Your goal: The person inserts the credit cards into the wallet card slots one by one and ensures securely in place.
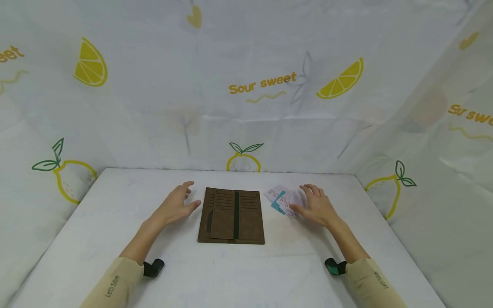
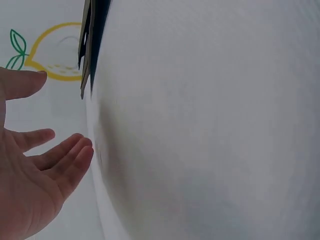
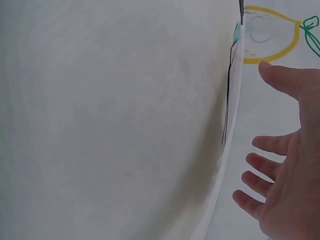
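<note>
A brown wallet [image 1: 249,222] lies unfolded on the white table, with card slots on both halves and a dark green band down its middle. To its left is my left hand [image 1: 178,205], fingers relaxed and apart from the wallet; the left wrist view shows the same hand [image 2: 40,170] holding nothing. Several cards [image 1: 283,202], pale pink-white and teal, lie fanned to the right of the wallet. My right hand [image 1: 316,207] hovers at their right side, its thumb over the cards' edge. In the right wrist view that hand [image 3: 285,165] has spread, loose fingers and grips nothing.
The white tabletop [image 1: 239,278] extends around the wallet and cards. Behind it and at both sides hangs a white cloth [image 1: 154,94] printed with lemons and lettering. A dark wrist camera [image 1: 154,268] sits at the left cuff, another wrist camera [image 1: 336,267] at the right.
</note>
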The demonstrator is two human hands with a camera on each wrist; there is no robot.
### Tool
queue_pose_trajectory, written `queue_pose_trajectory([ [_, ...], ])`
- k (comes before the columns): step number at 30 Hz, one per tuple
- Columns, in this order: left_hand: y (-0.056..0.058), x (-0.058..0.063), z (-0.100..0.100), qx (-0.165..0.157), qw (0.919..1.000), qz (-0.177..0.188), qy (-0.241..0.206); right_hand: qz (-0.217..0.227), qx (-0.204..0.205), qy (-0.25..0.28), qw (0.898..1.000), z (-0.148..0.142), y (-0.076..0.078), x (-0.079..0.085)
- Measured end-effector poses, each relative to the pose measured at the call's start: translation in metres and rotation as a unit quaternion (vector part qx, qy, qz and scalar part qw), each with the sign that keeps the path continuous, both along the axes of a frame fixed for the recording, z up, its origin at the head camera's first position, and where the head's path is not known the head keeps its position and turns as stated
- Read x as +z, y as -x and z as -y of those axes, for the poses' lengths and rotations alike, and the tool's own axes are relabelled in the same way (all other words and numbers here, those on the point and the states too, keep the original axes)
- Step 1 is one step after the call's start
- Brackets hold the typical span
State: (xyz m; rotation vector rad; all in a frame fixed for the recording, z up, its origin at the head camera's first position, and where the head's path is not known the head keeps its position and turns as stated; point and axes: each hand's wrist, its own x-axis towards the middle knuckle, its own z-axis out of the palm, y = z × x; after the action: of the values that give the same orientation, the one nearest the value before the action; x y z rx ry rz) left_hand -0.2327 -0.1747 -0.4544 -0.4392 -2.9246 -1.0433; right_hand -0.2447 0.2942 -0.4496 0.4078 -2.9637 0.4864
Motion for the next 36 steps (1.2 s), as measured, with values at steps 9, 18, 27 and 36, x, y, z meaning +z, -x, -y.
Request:
queue_pose_trajectory([
  [9, 0.000, -0.001, -0.005, 0.008, 0.9954, 0.068, -0.067, 0.043, 0.000, -0.019, 0.999, -0.002, 0.006, -0.001],
  [18, 0.001, 0.007, -0.012, 0.030, 0.9772, 0.155, -0.141, 0.083, 0.001, -0.037, 0.996, 0.002, 0.011, 0.005],
  [27, 0.002, 0.006, -0.015, 0.023, 0.9670, 0.180, -0.179, 0.110, -0.008, -0.011, 0.994, 0.002, 0.015, 0.010],
  [36, 0.003, 0.004, -0.020, 0.038, 0.9676, 0.171, -0.182, 0.131, -0.015, 0.073, 0.989, -0.006, 0.021, 0.011],
])
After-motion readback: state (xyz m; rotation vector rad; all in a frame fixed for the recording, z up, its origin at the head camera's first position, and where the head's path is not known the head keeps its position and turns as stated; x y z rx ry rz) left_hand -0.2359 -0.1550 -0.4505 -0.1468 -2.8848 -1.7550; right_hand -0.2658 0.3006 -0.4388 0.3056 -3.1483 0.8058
